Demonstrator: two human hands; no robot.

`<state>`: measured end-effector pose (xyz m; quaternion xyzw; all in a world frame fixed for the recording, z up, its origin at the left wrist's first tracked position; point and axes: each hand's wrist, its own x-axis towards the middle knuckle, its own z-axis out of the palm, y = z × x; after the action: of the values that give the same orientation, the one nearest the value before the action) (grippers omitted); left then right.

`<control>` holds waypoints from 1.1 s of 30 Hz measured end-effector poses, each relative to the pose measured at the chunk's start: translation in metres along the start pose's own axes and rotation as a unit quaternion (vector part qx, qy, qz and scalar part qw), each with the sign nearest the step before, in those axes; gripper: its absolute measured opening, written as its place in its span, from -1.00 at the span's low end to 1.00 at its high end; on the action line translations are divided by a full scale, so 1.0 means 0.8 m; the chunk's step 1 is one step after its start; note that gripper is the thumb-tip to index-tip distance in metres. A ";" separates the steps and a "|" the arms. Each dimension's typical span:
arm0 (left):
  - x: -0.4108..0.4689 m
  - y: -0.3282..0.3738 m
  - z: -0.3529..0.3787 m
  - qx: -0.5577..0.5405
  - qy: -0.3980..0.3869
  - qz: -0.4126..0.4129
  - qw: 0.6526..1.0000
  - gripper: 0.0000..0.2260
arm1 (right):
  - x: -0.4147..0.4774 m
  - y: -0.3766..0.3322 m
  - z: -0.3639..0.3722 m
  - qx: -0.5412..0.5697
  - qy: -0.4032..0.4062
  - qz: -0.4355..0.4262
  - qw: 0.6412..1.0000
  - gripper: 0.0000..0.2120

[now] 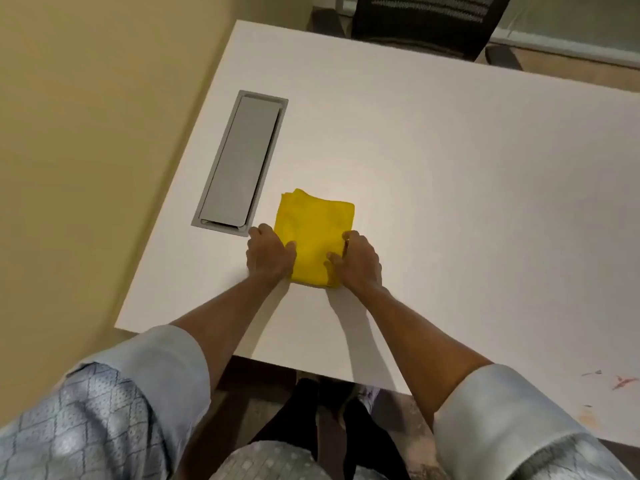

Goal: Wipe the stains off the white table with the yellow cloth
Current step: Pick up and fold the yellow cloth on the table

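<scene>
A folded yellow cloth (313,230) lies flat on the white table (450,168), near its left part. My left hand (270,254) rests on the cloth's near left edge, thumb on top of the fabric. My right hand (356,259) holds the near right edge, fingers curled at the cloth's side and thumb pressing on top. Reddish and brownish stains (620,381) mark the table at the far right, near its front edge, well away from the cloth.
A grey cable hatch (240,162) is set into the table just left of the cloth. A black mesh chair (426,22) stands behind the far edge. A beige wall (86,133) runs along the left. My legs and feet show under the front edge.
</scene>
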<state>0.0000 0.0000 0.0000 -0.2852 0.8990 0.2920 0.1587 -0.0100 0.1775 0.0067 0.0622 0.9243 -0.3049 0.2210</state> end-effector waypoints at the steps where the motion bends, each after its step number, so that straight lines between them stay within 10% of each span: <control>1: 0.006 0.002 0.000 -0.012 0.004 -0.012 1.000 -0.45 | 0.005 -0.004 0.003 0.007 0.021 0.006 1.000 -0.45; 12: 0.038 0.011 -0.008 -0.098 -0.033 -0.066 0.992 -0.59 | 0.045 -0.013 0.008 0.175 0.040 0.145 0.973 -0.50; 19: 0.044 0.017 -0.030 -0.274 -0.075 -0.082 0.955 -0.76 | 0.035 0.017 -0.026 0.406 0.020 0.179 0.896 -0.93; 27: 0.012 0.067 -0.041 -0.293 -0.125 0.038 0.947 -0.31 | -0.030 0.055 -0.097 0.497 0.123 0.193 0.837 -0.69; 33: -0.033 0.125 -0.022 -0.330 -0.205 0.173 0.905 -0.49 | -0.099 0.099 -0.146 0.486 0.189 0.137 0.842 -0.44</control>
<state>-0.0416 0.0672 0.0690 -0.0954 0.7339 0.6471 0.1832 0.0372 0.3118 0.0832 0.3444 0.6631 -0.6641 0.0234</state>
